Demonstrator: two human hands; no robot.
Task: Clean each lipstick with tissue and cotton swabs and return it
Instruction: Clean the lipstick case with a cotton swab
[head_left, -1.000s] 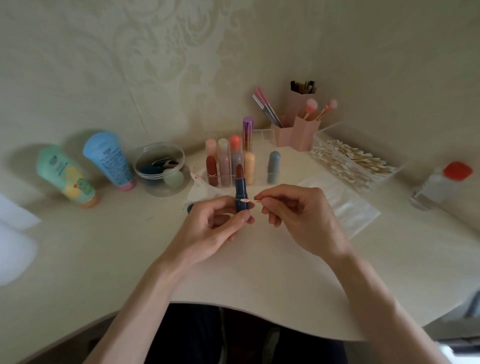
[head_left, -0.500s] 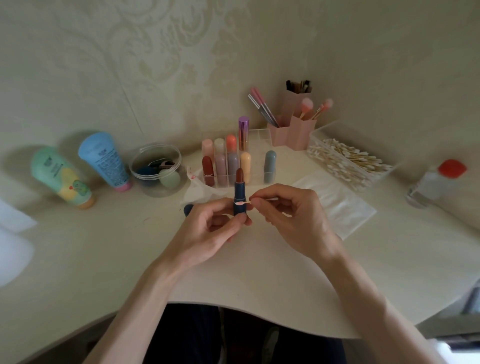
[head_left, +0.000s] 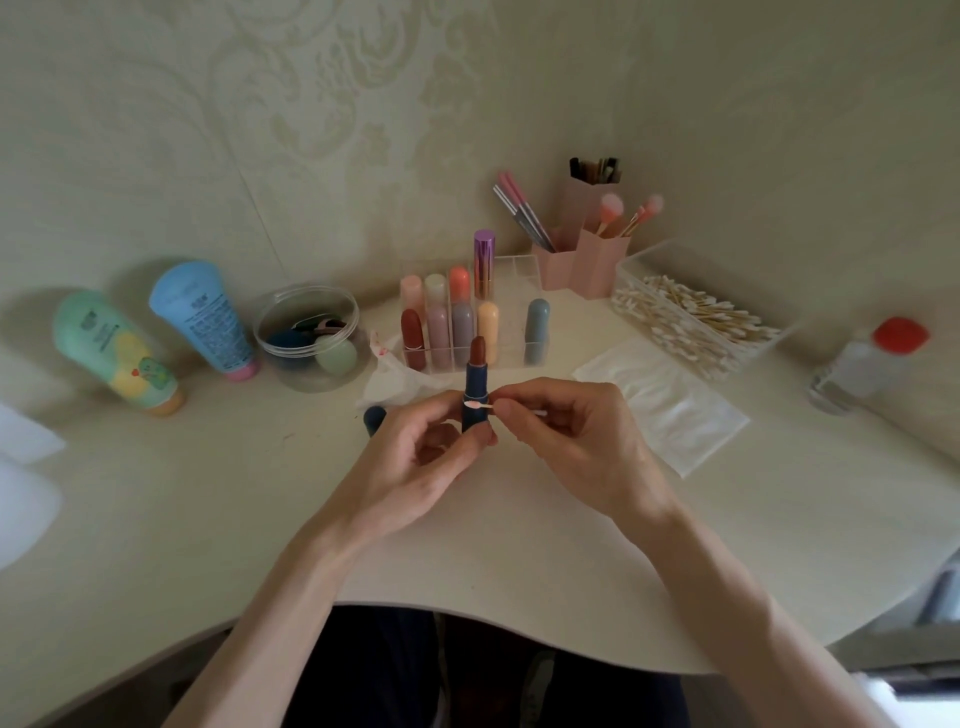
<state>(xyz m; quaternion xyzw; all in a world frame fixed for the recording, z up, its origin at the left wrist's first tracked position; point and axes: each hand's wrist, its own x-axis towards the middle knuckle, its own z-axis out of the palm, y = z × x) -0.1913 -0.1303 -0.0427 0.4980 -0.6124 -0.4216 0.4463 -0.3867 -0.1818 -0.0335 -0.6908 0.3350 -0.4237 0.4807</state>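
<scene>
Left hand (head_left: 410, 467) grips lipstick (head_left: 474, 382), right hand (head_left: 576, 441) pinches swab (head_left: 480, 405) over cream desk (head_left: 208, 493).

Round clear tub (head_left: 306, 338) on cream table (head_left: 208, 493), dark blue and pale green sponges inside. Just left of tub: blue tube (head_left: 202, 317), pink cap. Further left: green tube (head_left: 111, 348). Well right of tub: pink brush holder (head_left: 587, 260), red-capped clear bottle (head_left: 867, 364).

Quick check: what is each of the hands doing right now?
Left hand: holds the dark blue lipstick upright, bullet extended.
Right hand: pinches a cotton swab, tip against the lipstick's case.
</scene>
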